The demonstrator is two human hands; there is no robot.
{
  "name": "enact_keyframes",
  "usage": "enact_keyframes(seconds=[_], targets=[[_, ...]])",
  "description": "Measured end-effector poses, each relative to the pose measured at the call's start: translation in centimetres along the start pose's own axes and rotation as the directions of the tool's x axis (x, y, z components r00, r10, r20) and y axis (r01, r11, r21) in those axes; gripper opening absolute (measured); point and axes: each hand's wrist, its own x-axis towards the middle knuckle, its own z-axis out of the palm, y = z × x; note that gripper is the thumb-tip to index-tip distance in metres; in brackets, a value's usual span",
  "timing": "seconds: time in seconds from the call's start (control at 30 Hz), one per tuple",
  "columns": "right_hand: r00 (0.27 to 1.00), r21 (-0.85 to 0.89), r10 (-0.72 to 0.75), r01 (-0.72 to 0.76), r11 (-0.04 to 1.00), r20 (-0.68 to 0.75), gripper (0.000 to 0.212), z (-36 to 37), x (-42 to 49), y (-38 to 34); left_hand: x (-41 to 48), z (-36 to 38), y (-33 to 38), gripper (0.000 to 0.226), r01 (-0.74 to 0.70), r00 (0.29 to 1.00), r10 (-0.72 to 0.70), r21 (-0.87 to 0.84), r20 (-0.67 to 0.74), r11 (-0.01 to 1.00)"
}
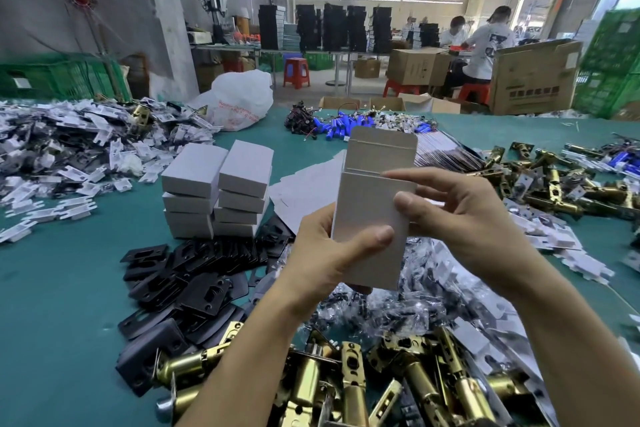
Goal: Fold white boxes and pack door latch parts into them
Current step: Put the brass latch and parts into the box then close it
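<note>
I hold a white cardboard box upright in the middle of the view, its top flap standing open. My left hand grips its lower left side, thumb laid across the front. My right hand holds the right edge, thumb on the front and fingers reaching over the top. Brass door latches lie piled in front of me, and more brass latches lie at the right. Black strike plates are heaped at the left. Small bags of screws lie under my hands.
Two stacks of closed white boxes stand left of centre on the green table. Flat box blanks lie behind my hands. White plastic pieces cover the far left; blue batteries and a white bag sit farther back.
</note>
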Motion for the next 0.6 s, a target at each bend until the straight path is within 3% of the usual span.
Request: enact_keyframes(seconds=[0.1,0.27,0.43,0.6], targets=[[1.0,-0.016,-0.015,0.015,1.0,-0.011,0.026,-0.4,-0.1,0.9,0.2,0.1,-0.6,0.031,0.018,0.999,-0.02,0.085,0.03,0.996],[0.999,-0.079,0.034,-0.035,0.996,-0.014,0.026,-1.5,-1.1,3.2,0.5,-0.1,-1.3,0.07,0.03,1.0,-0.027,0.246,-0.016,0.969],[0.996,-0.022,0.05,-0.052,0.998,-0.076,0.023,-2.2,-2.0,5.2,0.8,-0.3,-1.7,0.048,-0.091,0.995,0.101,0.333,-0.015,0.939],[1.0,-0.059,-0.004,0.004,0.998,-0.008,0.029,-1.9,-1.8,5.3,0.9,-0.2,-1.7,0.023,-0.063,0.997,0.071,0.334,-0.013,0.941]])
